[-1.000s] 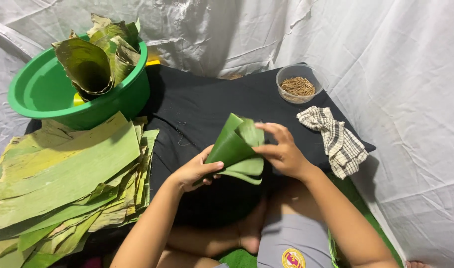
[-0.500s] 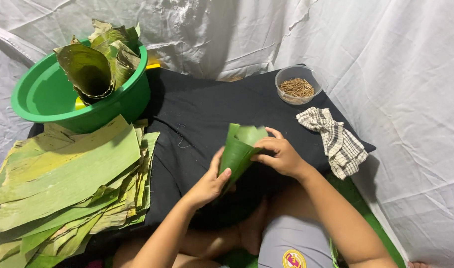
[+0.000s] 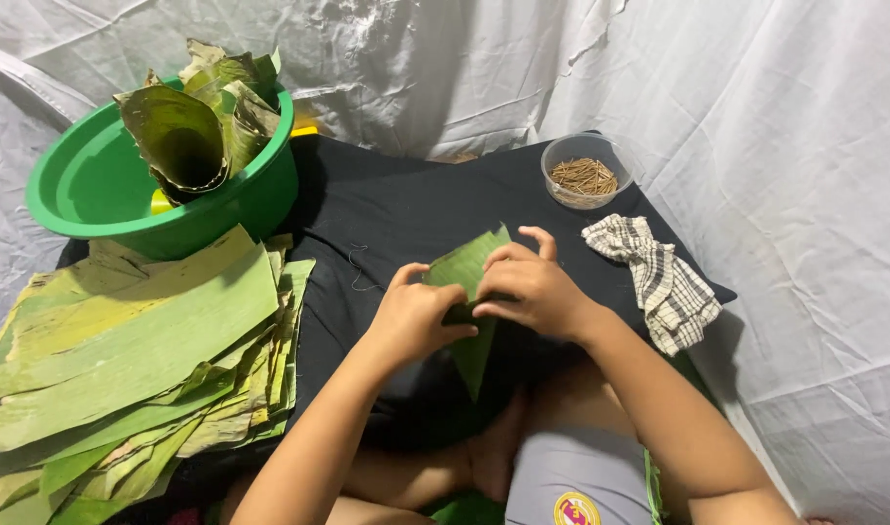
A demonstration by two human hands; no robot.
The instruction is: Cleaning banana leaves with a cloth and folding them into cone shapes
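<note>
A green banana leaf rolled into a cone [image 3: 472, 292] is held over the black cloth [image 3: 387, 209], its tip pointing toward me. My left hand [image 3: 414, 316] grips its left side with fingers curled around it. My right hand [image 3: 533, 287] closes over the top and right side, fingers pressing the leaf's wide end down. Both hands touch each other on the cone.
A stack of flat banana leaves [image 3: 124, 360] lies at the left. Behind it stands a green basin [image 3: 85, 190] with rolled leaves [image 3: 197, 122]. A clear bowl of thin sticks [image 3: 583, 173] and a checked cloth [image 3: 659, 277] sit at the right. White sheeting surrounds everything.
The leaf went from a loose open fold to a tighter cone, now turned tip-down toward me. Both hands closed in over its wide end.
</note>
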